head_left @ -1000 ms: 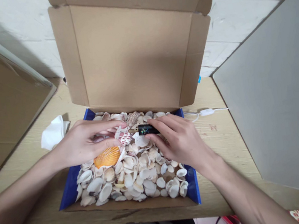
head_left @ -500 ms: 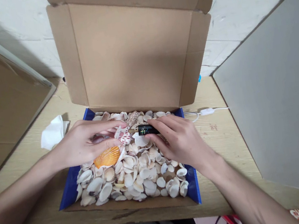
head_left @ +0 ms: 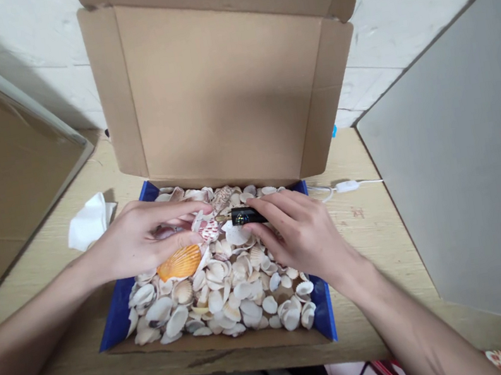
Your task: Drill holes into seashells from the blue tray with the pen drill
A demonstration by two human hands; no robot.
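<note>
Between the thumb and fingers of my left hand (head_left: 143, 237) is a white seashell with reddish-purple spots (head_left: 208, 230). My right hand (head_left: 294, 231) grips a small black handheld drill (head_left: 246, 215) whose thin brass-coloured tip points left at that shell; whether the tip touches it, I cannot tell. Both hands are above a cardboard box (head_left: 320, 304) with blue sides, filled with many pale shells (head_left: 234, 292). Just below my left fingers lies a large orange scallop shell (head_left: 180, 263). The palm side of my right hand hides the drill's rear end.
The box's brown lid (head_left: 229, 88) stands raised at the back. A crumpled white tissue (head_left: 90, 222) lies left on the wooden table (head_left: 382, 229). To the right runs a white cable with an inline switch (head_left: 347, 186). Panels (head_left: 477, 162) flank both sides.
</note>
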